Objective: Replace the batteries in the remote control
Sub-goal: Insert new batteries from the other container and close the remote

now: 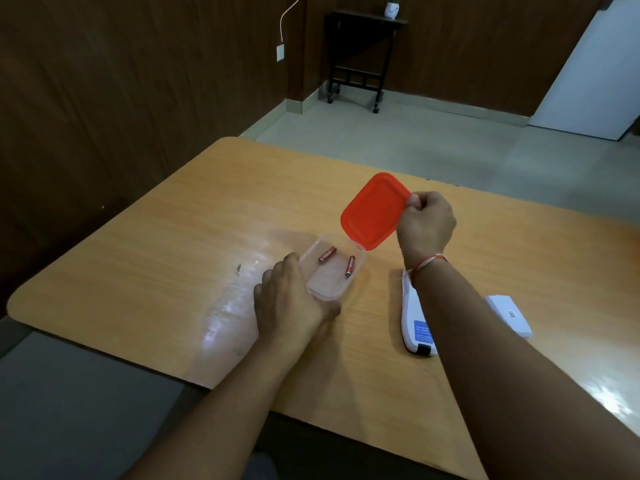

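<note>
At six o'clock, nearest, remote control (417,320) lies face-down under the right forearm; its cover (508,315) beside, at three. Left hand (291,299) grips clear tub (332,271), fingers wrapped on its near wall. Two batteries (327,254) loose inside, apart. Right hand (425,226) pinches orange lid (375,211), raised at twelve. Risk: a jerk tips the tub, batteries roll off table (138,271).

Dim indoor light; wood-panelled wall (104,98) nearly black. Overhead glare streaks glossy table (173,237) left of hand (291,299), more at table's right edge. Soft focus throughout; wide-angle bend curves table edges. Faint shadows under forearms.
</note>
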